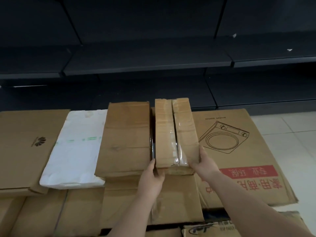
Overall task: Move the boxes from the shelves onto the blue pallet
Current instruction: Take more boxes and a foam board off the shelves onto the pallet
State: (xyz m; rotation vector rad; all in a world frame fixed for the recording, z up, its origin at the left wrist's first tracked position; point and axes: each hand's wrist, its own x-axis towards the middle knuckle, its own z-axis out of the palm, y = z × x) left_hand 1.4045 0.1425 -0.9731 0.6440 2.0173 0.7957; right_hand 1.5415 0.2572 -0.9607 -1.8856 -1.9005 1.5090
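A narrow brown taped box [176, 132] lies on top of a stack of cardboard boxes in the middle of the view. My left hand [152, 177] grips its near left corner and my right hand [204, 162] grips its near right side. A wider brown box [124, 141] lies just to its left, with a dark gap between them. The blue pallet is hidden under the boxes. The dark shelves [147, 65] behind stand bare.
A white wrapped parcel [75, 151] and a box with a logo [25, 144] lie to the left. A flattened carton with a washing machine drawing [239, 151] lies to the right. Pale tiled floor [290, 134] shows at far right. More boxes sit below, nearer me.
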